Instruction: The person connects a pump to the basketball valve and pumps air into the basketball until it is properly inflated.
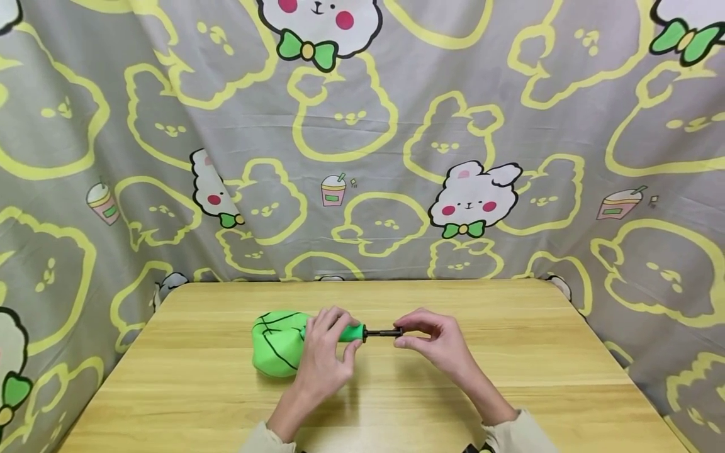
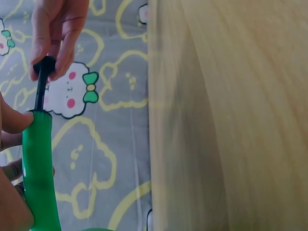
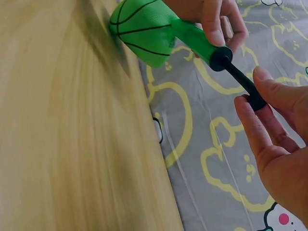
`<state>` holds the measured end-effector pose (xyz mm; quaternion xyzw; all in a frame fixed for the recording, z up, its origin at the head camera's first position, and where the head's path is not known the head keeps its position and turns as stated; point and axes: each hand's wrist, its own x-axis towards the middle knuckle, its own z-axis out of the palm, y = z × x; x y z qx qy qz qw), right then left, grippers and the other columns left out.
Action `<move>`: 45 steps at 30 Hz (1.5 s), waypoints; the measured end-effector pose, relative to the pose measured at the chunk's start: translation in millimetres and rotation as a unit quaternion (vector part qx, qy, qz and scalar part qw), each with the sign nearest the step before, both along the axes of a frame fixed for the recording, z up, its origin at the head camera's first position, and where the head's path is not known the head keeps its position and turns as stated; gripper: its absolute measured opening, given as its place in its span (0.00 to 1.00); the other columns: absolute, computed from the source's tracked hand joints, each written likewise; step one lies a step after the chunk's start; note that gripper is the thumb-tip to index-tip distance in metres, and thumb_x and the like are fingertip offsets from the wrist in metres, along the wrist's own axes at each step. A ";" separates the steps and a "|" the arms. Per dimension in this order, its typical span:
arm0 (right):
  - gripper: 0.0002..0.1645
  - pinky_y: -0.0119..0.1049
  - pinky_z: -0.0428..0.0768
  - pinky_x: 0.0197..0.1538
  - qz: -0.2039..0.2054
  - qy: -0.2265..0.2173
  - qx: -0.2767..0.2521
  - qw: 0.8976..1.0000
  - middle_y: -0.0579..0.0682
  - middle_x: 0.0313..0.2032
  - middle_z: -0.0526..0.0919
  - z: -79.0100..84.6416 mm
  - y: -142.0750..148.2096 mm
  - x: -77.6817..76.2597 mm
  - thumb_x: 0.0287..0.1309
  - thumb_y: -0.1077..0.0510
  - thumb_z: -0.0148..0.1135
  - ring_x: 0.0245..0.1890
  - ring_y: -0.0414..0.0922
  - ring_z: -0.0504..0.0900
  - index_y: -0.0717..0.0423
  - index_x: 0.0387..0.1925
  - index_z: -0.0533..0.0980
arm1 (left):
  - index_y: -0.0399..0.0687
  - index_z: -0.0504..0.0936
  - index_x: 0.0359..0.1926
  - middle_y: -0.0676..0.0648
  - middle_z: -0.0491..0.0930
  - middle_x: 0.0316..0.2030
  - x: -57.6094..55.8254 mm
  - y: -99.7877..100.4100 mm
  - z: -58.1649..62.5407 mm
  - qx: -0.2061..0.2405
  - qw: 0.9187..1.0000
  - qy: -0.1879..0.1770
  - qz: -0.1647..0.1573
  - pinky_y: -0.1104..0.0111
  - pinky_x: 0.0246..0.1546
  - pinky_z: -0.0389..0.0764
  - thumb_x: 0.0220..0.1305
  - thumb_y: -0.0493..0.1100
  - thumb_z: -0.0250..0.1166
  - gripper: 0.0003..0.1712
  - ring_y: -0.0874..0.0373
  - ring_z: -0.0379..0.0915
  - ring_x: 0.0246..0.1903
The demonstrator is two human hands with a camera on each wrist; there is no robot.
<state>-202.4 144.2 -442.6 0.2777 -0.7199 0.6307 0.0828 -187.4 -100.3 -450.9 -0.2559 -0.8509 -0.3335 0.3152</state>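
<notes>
A soft, partly deflated green ball (image 1: 274, 346) with black lines sits left of centre on the table in the head view. Joined to its right side is a green hand pump (image 1: 352, 333), whose black rod is drawn out to the right. My left hand (image 1: 327, 352) grips the pump's green barrel (image 2: 38, 168) close to the ball. With thumb and fingertips my right hand (image 1: 438, 340) pinches the black end knob (image 3: 256, 101) of the rod. The spot where pump meets ball is partly hidden behind the left hand in the head view.
The wooden table (image 1: 226, 409) lies under both hands. Behind it and at both sides hangs a grey curtain (image 1: 362, 157) printed with yellow outlines and white rabbits.
</notes>
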 end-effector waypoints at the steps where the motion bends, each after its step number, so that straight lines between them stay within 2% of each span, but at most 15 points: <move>1: 0.15 0.46 0.85 0.48 0.000 -0.002 -0.001 1.000 0.58 0.41 0.87 -0.5 -1.4 0.5 0.51 0.69 0.76 0.43 0.47 0.87 0.65 0.43 0.85 | 0.52 0.82 0.41 0.54 0.77 0.41 0.4 0.3 -0.5 0.000 1.000 0.000 0.000 0.58 0.47 0.67 0.49 0.37 0.74 0.16 0.56 0.71 0.44; 4: 0.15 0.49 0.84 0.48 0.002 -0.006 -0.003 1.000 0.58 0.41 0.87 -2.0 -5.1 1.9 0.51 0.69 0.76 0.43 0.48 0.87 0.67 0.43 0.84 | 0.52 0.82 0.40 0.55 0.77 0.41 1.6 0.9 -2.0 -0.004 1.000 0.000 0.003 0.59 0.46 0.66 0.49 0.37 0.74 0.17 0.57 0.71 0.43; 11: 0.15 0.46 0.85 0.49 -0.002 -0.007 -0.009 1.000 0.57 0.40 0.87 -7.2 -12.1 4.1 0.51 0.70 0.76 0.43 0.48 0.87 0.64 0.42 0.85 | 0.53 0.82 0.41 0.56 0.77 0.40 4.6 3.2 -1.6 -0.007 1.000 -0.010 -0.001 0.59 0.47 0.67 0.49 0.37 0.74 0.17 0.58 0.70 0.43; 15: 0.15 0.52 0.84 0.49 -0.005 -0.006 -0.012 1.000 0.56 0.40 0.87 -8.5 -16.1 6.3 0.50 0.70 0.77 0.42 0.47 0.87 0.62 0.42 0.86 | 0.53 0.82 0.41 0.56 0.77 0.40 5.2 6.3 -1.0 -0.011 1.000 -0.011 -0.009 0.58 0.47 0.68 0.48 0.36 0.75 0.18 0.58 0.70 0.43; 19: 0.15 0.51 0.84 0.49 -0.003 -0.001 -0.012 1.000 0.57 0.39 0.87 -9.1 -21.6 8.8 0.50 0.71 0.76 0.42 0.48 0.86 0.59 0.41 0.86 | 0.53 0.81 0.40 0.56 0.76 0.41 5.7 9.0 -2.3 -0.017 1.000 -0.006 -0.014 0.59 0.47 0.68 0.47 0.36 0.75 0.18 0.58 0.70 0.43; 22: 0.14 0.47 0.85 0.48 0.003 0.002 -0.005 1.000 0.58 0.40 0.86 -8.4 -22.9 9.7 0.51 0.69 0.76 0.43 0.49 0.86 0.58 0.42 0.86 | 0.53 0.81 0.40 0.56 0.76 0.41 5.8 10.0 -3.4 -0.018 1.000 -0.005 -0.014 0.59 0.47 0.68 0.47 0.36 0.75 0.18 0.59 0.70 0.43; 25: 0.13 0.45 0.85 0.46 0.022 -0.010 0.000 1.000 0.59 0.41 0.85 -5.9 -20.7 10.2 0.53 0.67 0.76 0.44 0.51 0.86 0.57 0.42 0.85 | 0.53 0.81 0.41 0.57 0.76 0.41 5.2 9.6 -4.4 -0.017 1.000 -0.008 -0.018 0.58 0.48 0.69 0.49 0.37 0.75 0.17 0.59 0.70 0.44; 30: 0.13 0.43 0.86 0.45 0.056 -0.051 0.004 0.997 0.68 0.45 0.82 0.2 -13.5 10.5 0.56 0.67 0.74 0.45 0.52 0.86 0.58 0.43 0.83 | 0.54 0.81 0.42 0.57 0.76 0.42 3.6 6.2 -4.0 -0.022 0.999 -0.015 -0.028 0.58 0.48 0.70 0.52 0.39 0.75 0.16 0.60 0.71 0.45; 39: 0.14 0.44 0.86 0.45 0.062 -0.070 0.012 0.996 0.69 0.45 0.81 7.9 -2.0 8.3 0.56 0.67 0.74 0.46 0.51 0.86 0.62 0.44 0.82 | 0.54 0.81 0.42 0.57 0.78 0.42 0.3 -2.6 -1.5 -0.017 0.999 -0.015 -0.025 0.58 0.49 0.70 0.54 0.41 0.75 0.15 0.59 0.73 0.47; 45: 0.14 0.43 0.86 0.45 0.059 -0.075 0.023 0.995 0.70 0.46 0.81 12.1 5.6 7.5 0.55 0.66 0.75 0.46 0.50 0.86 0.59 0.44 0.83 | 0.53 0.81 0.43 0.56 0.78 0.43 -0.2 -5.9 -0.1 -0.013 0.999 -0.025 -0.022 0.57 0.51 0.71 0.54 0.40 0.75 0.15 0.59 0.73 0.48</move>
